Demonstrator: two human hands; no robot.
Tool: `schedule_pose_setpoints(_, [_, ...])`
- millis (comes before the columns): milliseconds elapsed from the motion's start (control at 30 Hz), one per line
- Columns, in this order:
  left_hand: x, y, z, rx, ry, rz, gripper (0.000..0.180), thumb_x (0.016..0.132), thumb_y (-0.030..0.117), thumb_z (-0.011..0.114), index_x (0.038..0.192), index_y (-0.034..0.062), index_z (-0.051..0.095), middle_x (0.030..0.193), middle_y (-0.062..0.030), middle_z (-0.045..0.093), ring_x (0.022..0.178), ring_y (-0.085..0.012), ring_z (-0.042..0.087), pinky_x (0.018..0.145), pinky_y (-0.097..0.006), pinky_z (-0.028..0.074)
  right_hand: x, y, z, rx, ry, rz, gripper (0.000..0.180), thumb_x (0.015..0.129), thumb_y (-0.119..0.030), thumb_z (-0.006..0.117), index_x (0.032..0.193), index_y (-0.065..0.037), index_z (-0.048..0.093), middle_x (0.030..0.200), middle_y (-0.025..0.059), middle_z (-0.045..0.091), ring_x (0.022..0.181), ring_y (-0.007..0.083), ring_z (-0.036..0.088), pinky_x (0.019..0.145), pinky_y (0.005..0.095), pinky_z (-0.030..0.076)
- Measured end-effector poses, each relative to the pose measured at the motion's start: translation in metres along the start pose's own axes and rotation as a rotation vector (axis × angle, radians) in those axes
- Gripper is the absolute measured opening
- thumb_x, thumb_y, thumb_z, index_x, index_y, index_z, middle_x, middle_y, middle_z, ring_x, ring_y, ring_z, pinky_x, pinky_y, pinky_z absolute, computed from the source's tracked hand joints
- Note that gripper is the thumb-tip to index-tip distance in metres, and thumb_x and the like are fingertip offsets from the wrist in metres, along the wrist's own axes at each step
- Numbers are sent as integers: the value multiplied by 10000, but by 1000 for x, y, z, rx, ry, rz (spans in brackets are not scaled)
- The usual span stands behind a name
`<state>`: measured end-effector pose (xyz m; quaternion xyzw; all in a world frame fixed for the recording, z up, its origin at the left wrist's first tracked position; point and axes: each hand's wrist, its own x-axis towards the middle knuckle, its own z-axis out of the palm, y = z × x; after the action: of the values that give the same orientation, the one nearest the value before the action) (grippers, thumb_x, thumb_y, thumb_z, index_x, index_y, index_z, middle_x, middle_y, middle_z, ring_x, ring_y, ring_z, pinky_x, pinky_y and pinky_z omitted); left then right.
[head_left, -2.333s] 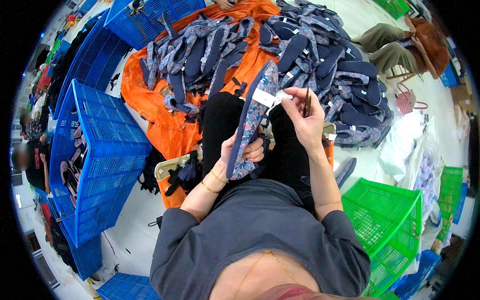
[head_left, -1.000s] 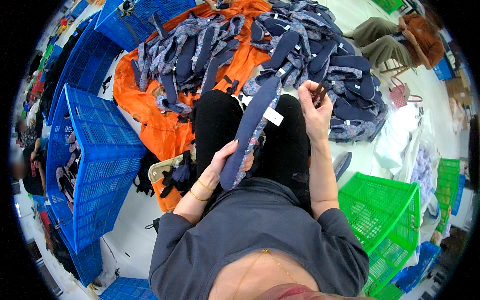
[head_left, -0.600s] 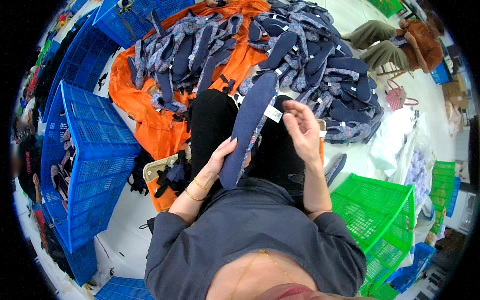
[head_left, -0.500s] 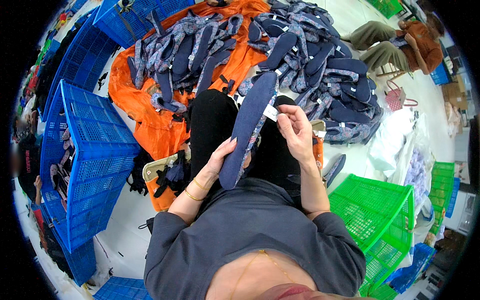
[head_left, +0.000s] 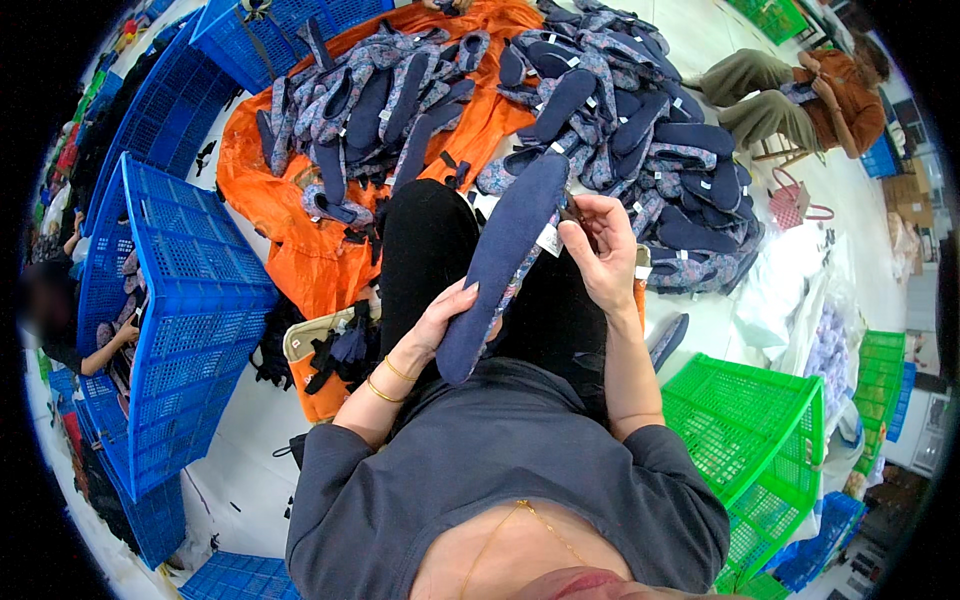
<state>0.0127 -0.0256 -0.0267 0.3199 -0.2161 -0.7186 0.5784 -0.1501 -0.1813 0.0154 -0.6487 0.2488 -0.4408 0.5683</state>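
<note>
A navy-soled slipper [head_left: 505, 260] with a floral fabric side lies sole up across my lap, its far end leaning right. Wrapped round its near end is my left hand [head_left: 447, 315], thumb on the sole and fingers underneath. My right hand [head_left: 605, 250] is closed at the slipper's right edge, beside a white tag [head_left: 549, 239]. Something small and dark shows at those fingertips, too hidden to name. Beyond my knees, many similar slippers [head_left: 565, 105] lie in a heap, with another pile [head_left: 375, 105] on an orange sheet [head_left: 245, 175].
Blue crates [head_left: 200, 320] stand on my left, where another person's hand [head_left: 128, 330] reaches in. Green crates [head_left: 745, 415] are close on my right. An open orange container [head_left: 320, 380] sits by my left thigh. A seated person [head_left: 845, 95] is at the far right.
My right hand has shifted slightly right, its fingers now curled at the slipper's edge. The slipper's far end has tilted a little right. At left, another person's arm has reached into the blue crate.
</note>
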Motion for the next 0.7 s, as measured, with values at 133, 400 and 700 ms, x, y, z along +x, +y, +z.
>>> schedule_pose_setpoints(133, [1, -1, 0, -11, 7, -4, 566, 910, 407, 529, 1230, -56, 475, 729, -65, 515, 576, -141, 479, 522, -274, 395, 3, -3, -3, -66, -31, 15, 278, 864, -69, 699, 1081, 6, 542, 947, 40, 637, 823, 71, 588, 764, 209, 479])
schedule_pose_setpoints(400, [1, 2, -11, 218, 145, 44, 541, 925, 316, 587, 1324, -17, 432, 1054, -82, 586, 851, -135, 576, 765, -259, 474, 24, 5, -27, 312, 250, 92, 113, 934, -72, 604, 1018, -23, 545, 761, -43, 538, 591, 5, 412, 506, 152, 309])
schedule_pose_setpoints(700, [23, 22, 20, 1390, 372, 565, 495, 831, 214, 686, 1263, 19, 544, 867, -139, 567, 739, -307, 590, 678, -363, 488, 30, 9, -26, 110, 220, 214, 308, 876, -133, 704, 1136, -18, 587, 896, -41, 557, 771, 39, 504, 722, 182, 429])
